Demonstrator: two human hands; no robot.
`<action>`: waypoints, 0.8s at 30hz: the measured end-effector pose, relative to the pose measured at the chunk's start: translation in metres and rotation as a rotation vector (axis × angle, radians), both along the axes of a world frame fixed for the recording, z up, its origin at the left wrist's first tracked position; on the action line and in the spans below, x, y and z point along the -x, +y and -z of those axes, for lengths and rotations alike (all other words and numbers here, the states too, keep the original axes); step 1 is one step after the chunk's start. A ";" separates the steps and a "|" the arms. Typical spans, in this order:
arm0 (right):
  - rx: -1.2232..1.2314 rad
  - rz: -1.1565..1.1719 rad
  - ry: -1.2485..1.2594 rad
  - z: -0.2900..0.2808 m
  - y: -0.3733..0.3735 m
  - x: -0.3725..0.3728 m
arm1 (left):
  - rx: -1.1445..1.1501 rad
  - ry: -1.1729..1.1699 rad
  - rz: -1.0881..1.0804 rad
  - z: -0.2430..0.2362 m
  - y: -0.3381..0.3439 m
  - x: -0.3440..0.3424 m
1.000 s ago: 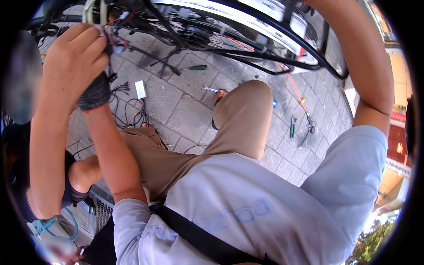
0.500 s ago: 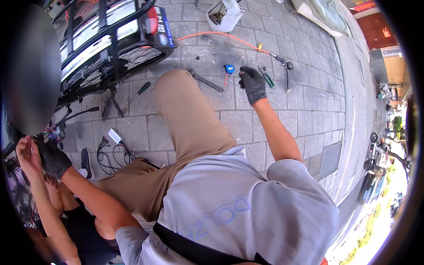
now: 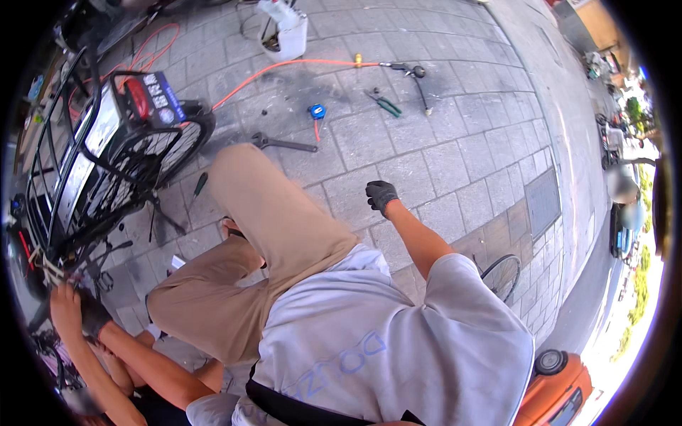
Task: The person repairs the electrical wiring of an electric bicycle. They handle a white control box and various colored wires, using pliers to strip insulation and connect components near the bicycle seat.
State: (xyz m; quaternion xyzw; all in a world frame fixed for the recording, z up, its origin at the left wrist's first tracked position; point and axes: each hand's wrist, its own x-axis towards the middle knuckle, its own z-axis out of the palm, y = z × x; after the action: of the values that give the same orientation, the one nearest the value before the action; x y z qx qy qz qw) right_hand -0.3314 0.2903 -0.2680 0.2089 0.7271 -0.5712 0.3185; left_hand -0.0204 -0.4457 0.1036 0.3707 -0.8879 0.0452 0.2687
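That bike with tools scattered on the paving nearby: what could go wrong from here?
1. The orange hose runs across the paving, so someone might trip on it.
2. The adjustable wrench and green-handled pliers lie loose, and could be kicked or stepped on.
3. The gloved left hand is close beside another person's bare hand at the bike, so the two might knock together.

Rough, matt paving slabs (image 3: 440,160) carry a dull metal wrench (image 3: 288,144) and pliers (image 3: 387,106) with smooth, plastic-looking grips — a bicycle (image 3: 99,142) shows glossy tubing and a shiny plastic-looking taillight (image 3: 138,99). Matt cloth sheathes the right hand (image 3: 381,196); soft, creased fabric forms the trousers (image 3: 277,206).
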 end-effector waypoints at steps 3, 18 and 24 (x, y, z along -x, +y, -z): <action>-0.161 -0.099 0.060 0.012 0.014 0.014 | -0.048 0.155 0.110 0.045 0.013 0.034; -0.601 -0.159 0.358 0.008 0.056 0.127 | -0.656 0.202 0.213 0.194 0.247 0.131; -0.715 -0.189 0.280 0.068 0.058 0.191 | -0.805 0.004 0.068 0.193 0.266 0.119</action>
State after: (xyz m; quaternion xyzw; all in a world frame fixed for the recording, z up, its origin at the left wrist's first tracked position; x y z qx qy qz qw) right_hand -0.5220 0.3480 -0.3362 0.1588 0.9326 -0.2729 0.1749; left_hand -0.1394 -0.1793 -0.0894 0.4169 -0.8459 -0.3157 0.1050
